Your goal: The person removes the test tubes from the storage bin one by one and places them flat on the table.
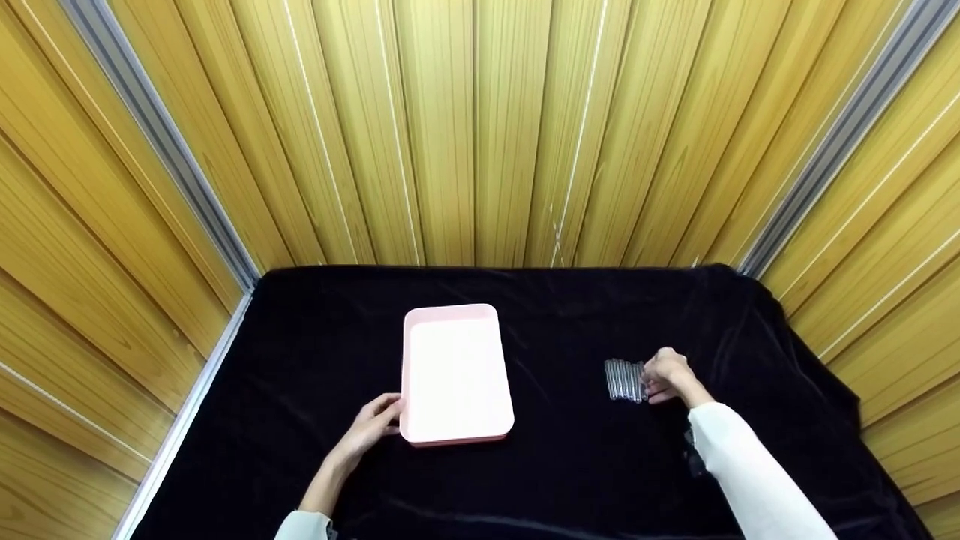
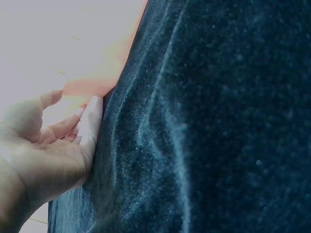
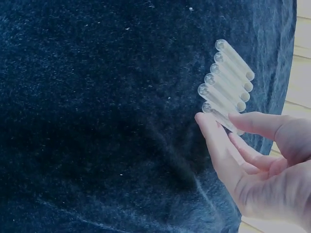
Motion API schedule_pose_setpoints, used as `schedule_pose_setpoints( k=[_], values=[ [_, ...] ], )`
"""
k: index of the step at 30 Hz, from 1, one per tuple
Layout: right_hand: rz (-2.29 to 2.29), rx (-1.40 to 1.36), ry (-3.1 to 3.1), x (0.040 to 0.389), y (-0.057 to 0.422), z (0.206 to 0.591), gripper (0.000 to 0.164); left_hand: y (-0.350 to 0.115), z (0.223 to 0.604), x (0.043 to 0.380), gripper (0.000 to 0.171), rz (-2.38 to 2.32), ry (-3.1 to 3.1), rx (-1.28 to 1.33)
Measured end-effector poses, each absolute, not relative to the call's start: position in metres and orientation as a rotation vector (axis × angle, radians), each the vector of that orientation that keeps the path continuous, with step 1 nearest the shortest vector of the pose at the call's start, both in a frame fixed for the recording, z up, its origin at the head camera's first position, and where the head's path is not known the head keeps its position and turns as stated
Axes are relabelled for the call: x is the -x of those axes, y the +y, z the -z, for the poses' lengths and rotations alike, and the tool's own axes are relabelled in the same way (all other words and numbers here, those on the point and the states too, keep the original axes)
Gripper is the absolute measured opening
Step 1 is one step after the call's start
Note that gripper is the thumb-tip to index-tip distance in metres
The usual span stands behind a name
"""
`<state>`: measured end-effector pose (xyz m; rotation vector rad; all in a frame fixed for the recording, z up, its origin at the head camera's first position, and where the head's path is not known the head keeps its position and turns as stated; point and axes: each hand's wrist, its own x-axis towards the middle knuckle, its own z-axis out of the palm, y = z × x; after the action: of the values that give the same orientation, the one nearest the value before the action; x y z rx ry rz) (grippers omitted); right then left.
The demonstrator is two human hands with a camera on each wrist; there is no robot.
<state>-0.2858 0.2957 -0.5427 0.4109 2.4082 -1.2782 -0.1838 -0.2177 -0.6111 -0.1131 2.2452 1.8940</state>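
In the head view, a pink rectangular tray [image 1: 459, 375] with a pale inside stands left of centre on the black cloth. My left hand [image 1: 373, 421] touches its left wall near the front corner, fingers fairly straight; the left wrist view shows fingertips against the tray's edge [image 2: 85, 87]. To the right, several clear test tubes [image 1: 624, 379] lie side by side in a row. At the row's right end, my right hand [image 1: 666, 375] pinches the endmost test tube [image 3: 222, 119] between thumb and fingers. Part of that tube is hidden by the thumb.
Black velvety cloth [image 1: 555, 480] with folds covers the table. Yellow wood-patterned panels [image 1: 510, 135] rise behind and at both sides, with grey metal strips [image 1: 157, 135] at the corners. Bare cloth separates the tray from the tubes.
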Motion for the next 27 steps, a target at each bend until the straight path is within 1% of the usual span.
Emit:
schedule_pose_setpoints(
  k=[9,18,27],
  values=[
    [1.268,-0.384,2.426,0.2829,0.2974,0.5514,0.03,-0.218,0.6107,0.1826,0.049,-1.894,2.242,0.132],
    [1.235,-0.367,2.482,0.2808,0.3041,0.5522,0.023,-0.2161,0.61,0.187,0.048,-1.891,2.239,0.11],
    [1.202,-0.359,2.619,0.288,0.2967,0.5485,0.029,-0.2163,0.6104,0.1848,0.047,-1.892,2.241,0.156]
  ],
)
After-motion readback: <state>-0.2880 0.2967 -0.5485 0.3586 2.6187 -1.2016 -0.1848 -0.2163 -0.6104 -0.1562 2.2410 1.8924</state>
